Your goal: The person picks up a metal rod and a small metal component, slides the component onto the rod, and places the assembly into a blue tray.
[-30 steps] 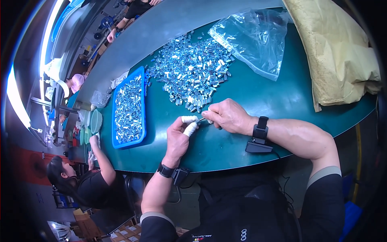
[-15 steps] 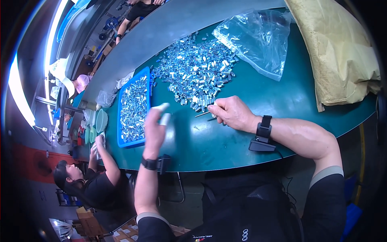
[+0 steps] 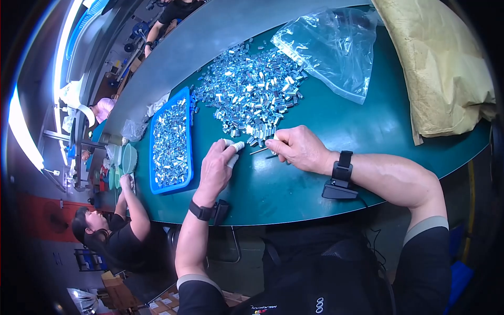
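Note:
A heap of small shiny metal sleeves [image 3: 257,89] lies spread on the green tabletop in front of me. My right hand [image 3: 302,149] is closed at the heap's near edge, its thumb and fingers pinching a thin metal rod [image 3: 259,150] that points left. My left hand [image 3: 216,167] is at the near left of the heap, with white coverings on its fingertips. Its fingers reach toward the rod and the nearest pieces, thumb slightly apart, and nothing shows between them. Left of that hand stands a blue tray [image 3: 191,157] full of similar small metal pieces.
A clear plastic bag [image 3: 336,52] lies behind the heap, and a large tan sack [image 3: 443,73] fills the right side. At the left a co-worker [image 3: 121,226] sits with hands near green bowls [image 3: 129,158]. More people stand farther off. The table's curved edge [image 3: 294,223] runs before me.
My left hand has moved right and away from the tray, toward the heap and the rod. My right hand has shifted very slightly left, still pinching the rod. The view has turned slightly.

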`<state>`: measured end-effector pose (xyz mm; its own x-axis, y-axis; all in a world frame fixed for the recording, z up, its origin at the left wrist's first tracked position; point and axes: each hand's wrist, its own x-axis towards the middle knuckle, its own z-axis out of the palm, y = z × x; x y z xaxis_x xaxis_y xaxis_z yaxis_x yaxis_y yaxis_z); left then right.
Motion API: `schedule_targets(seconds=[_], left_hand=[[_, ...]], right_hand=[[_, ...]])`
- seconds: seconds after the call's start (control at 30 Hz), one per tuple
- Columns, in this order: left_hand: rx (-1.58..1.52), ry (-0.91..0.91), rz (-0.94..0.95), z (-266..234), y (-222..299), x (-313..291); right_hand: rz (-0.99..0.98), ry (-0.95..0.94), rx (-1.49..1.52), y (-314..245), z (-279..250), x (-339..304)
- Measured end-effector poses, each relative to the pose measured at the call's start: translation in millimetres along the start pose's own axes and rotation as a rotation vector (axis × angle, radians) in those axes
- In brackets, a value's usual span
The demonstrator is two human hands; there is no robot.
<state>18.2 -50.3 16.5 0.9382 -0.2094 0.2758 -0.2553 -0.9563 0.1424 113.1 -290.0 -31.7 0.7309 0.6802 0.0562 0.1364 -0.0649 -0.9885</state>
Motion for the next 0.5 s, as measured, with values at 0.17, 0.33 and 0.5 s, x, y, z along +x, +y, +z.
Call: schedule_targets(seconds=[0.17,0.33,0.5], left_hand=[[-0.072,-0.032,-0.102,7,0,-7],[-0.296,-0.014,-0.179,16,20,-10],[-0.357,0.003,-0.186,19,32,-4]], right_hand=[[-0.024,-0.002,-0.037,-3,-1,-1],[-0.056,0.001,-0.085,-1,-1,-1],[-0.05,-0.036,-0.082,-2,0,-2]])
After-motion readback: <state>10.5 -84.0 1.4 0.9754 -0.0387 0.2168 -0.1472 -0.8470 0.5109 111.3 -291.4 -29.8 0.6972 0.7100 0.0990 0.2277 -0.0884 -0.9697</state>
